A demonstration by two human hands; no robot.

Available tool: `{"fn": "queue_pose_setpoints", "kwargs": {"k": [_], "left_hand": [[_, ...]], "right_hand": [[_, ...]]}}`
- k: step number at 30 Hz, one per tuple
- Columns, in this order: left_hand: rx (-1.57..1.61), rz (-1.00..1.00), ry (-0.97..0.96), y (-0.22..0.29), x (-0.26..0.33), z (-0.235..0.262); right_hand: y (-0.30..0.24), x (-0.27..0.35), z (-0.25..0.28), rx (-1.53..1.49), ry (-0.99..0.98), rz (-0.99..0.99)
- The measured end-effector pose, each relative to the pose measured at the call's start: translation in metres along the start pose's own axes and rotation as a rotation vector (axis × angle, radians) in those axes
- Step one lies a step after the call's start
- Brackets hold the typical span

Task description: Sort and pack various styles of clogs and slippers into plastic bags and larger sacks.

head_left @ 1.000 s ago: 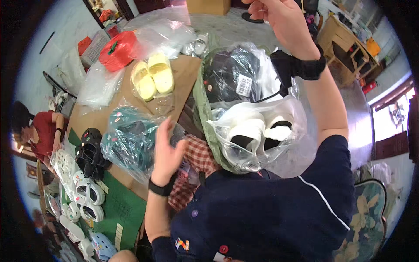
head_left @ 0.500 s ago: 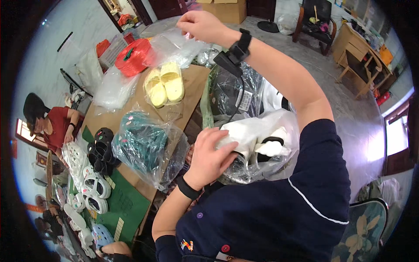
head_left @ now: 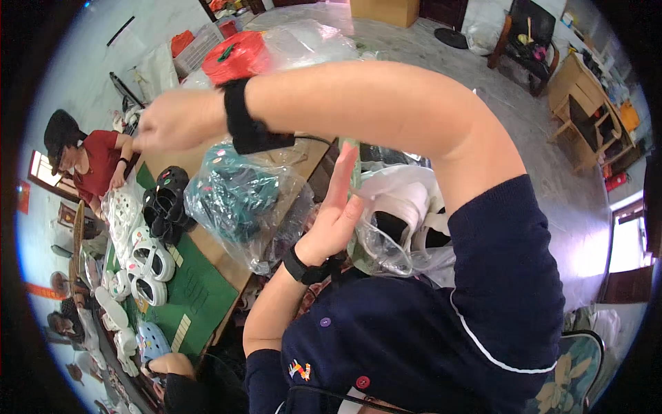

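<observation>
My right hand (head_left: 176, 123) reaches across to the left over the table; it is smeared by motion, and I cannot make out its fingers or anything in them. Its forearm hides part of the table. Below it, teal clogs (head_left: 231, 190) lie in a crinkled clear plastic bag. My left hand (head_left: 333, 231) is open, fingers stretched upward and flat, beside another clear bag (head_left: 386, 252). White shoes with dark insides (head_left: 407, 207) are in that bag, close in front of my body.
Black clogs (head_left: 165, 203) and white clogs (head_left: 152, 265) stand on the table at left, near a green board (head_left: 196, 303). A person in red (head_left: 96, 162) handles bagged white clogs there. Another person's hand (head_left: 169, 363) is by a light blue clog (head_left: 153, 341). A red twine roll (head_left: 236, 58) lies at the far side.
My right hand has swept left and nearer, its forearm now covering the yellow slippers. My left hand has lifted off the bag of white shoes, its fingers straightening upward. The view has shifted slightly.
</observation>
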State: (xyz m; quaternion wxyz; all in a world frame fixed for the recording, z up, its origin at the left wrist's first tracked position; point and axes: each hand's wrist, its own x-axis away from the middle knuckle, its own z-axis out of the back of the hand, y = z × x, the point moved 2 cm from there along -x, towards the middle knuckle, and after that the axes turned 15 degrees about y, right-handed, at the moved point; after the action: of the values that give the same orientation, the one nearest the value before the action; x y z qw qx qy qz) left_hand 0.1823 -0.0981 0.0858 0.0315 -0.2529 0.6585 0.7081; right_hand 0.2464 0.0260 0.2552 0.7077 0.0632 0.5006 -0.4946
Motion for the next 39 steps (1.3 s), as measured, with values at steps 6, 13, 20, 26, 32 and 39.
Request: {"fn": "queue_pose_setpoints", "kwargs": {"k": [6, 13, 20, 26, 32, 39], "left_hand": [[-0.767, -0.167, 0.063, 0.03, 0.072, 0.037], [-0.433, 0.257, 0.026, 0.037, 0.089, 0.055], [-0.69, -0.296, 0.109, 0.025, 0.06, 0.006], [-0.592, -0.191, 0.034, -0.022, 0.032, -0.02], [-0.205, 0.104, -0.016, -0.075, 0.033, 0.005], [-0.368, 0.277, 0.219, -0.105, 0.026, 0.032]], "right_hand": [[-0.112, 0.034, -0.028, -0.337, -0.06, 0.039], [-0.198, 0.087, 0.022, -0.667, 0.144, -0.079], [-0.203, 0.151, 0.139, -0.819, 0.449, -0.29], [-0.278, 0.259, 0.294, -0.475, 0.789, -0.263], [-0.221, 0.376, 0.37, 0.722, 0.912, -1.129], [-0.081, 0.482, 0.229, 0.234, 0.024, -1.492]]}}
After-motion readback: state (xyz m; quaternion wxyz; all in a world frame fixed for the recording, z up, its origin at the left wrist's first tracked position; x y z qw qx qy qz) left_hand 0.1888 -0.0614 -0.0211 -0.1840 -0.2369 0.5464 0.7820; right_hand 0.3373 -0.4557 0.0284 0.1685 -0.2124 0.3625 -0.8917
